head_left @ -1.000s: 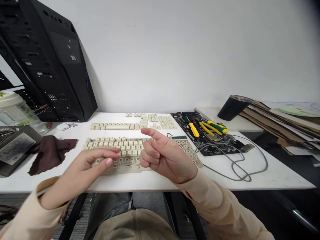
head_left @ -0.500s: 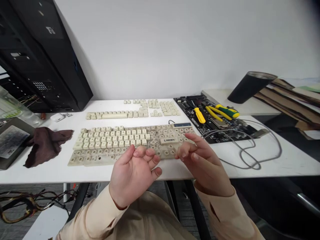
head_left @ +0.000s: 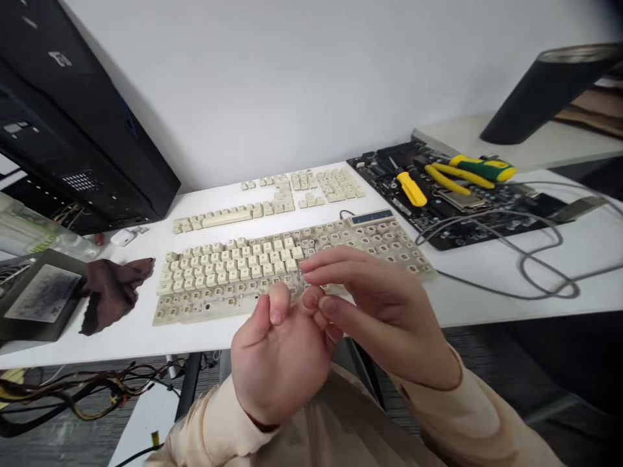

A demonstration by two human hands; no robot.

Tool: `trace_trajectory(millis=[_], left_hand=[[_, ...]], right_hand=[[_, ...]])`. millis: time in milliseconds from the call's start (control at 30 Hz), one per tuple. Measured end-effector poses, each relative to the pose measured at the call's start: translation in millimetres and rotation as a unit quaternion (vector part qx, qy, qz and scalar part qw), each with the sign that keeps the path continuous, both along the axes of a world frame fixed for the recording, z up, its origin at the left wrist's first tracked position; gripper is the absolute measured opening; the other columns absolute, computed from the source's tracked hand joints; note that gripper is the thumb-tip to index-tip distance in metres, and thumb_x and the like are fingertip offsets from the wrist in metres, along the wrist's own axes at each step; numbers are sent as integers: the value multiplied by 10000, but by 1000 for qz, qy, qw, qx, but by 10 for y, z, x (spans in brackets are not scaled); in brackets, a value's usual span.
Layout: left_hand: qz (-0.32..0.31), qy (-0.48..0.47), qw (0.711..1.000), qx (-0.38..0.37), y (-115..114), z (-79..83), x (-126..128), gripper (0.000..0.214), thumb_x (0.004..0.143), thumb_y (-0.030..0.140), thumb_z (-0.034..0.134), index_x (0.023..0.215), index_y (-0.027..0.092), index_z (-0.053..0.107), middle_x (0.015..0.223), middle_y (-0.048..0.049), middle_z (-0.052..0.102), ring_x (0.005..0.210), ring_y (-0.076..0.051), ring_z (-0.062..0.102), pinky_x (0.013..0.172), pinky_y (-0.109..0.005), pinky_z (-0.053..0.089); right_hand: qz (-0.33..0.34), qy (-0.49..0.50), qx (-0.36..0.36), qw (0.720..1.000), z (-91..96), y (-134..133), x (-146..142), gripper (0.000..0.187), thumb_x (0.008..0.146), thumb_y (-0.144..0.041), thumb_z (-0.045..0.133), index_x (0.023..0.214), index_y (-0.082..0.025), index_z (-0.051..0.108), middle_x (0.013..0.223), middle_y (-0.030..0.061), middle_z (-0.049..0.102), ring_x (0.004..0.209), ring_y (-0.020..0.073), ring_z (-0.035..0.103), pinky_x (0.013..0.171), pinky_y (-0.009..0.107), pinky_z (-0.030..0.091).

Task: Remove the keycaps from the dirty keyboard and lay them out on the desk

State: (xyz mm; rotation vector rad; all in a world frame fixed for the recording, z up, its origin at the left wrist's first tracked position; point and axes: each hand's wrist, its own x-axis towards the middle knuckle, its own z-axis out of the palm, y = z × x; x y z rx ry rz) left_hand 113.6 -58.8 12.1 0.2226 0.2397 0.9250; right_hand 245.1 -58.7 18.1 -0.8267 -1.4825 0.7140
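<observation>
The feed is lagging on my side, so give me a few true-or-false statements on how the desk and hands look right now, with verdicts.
1. The right hand grips the keyboard. False: it is raised in front of the keyboard, against the left hand, and neither hand shows anything held.
2. Loose keycaps lie in rows behind the keyboard. True.
3. The brown cloth lies right of the keyboard. False: it lies to the left.
4. A yellow-handled screwdriver rests on the motherboard. True.

Worn on the person's head, the camera looks forward and down from close above the left hand and right hand at 6 o'clock, across a white desk to a white wall at 12 o'clock, its picture tilted so the desk's front edge climbs toward 3 o'clock.
</observation>
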Motion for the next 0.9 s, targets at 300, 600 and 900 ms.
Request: trace_trajectory(millis=[300,600,900], left_hand=[[61,40,996,42,-106,181,-48,307,692,268,702,526,218,449,820,48,630,883,-151,590,925,-297,422],[108,138,983,53,-164,179,-72,380,705,399,656,525,213,378,820,7,571,985,-222,549,925,-401,431],[77,81,991,68,-182,186,-79,302,723,373,672,546,244,465,765,35,595,990,-181,577,955,-321,421]], right_hand=[[112,-2,-15,994,309,76,-249,255,730,-6,519,674,-202,672,815,-5,691,837,145,643,685,232,526],[137,5,-20,990,345,38,-273,203,726,-27,561,649,-186,661,776,-7,689,705,114,641,592,198,515],[116,4,-21,993,329,50,-318,223,704,-10,563,590,-186,640,724,-25,685,700,109,639,607,202,506]])
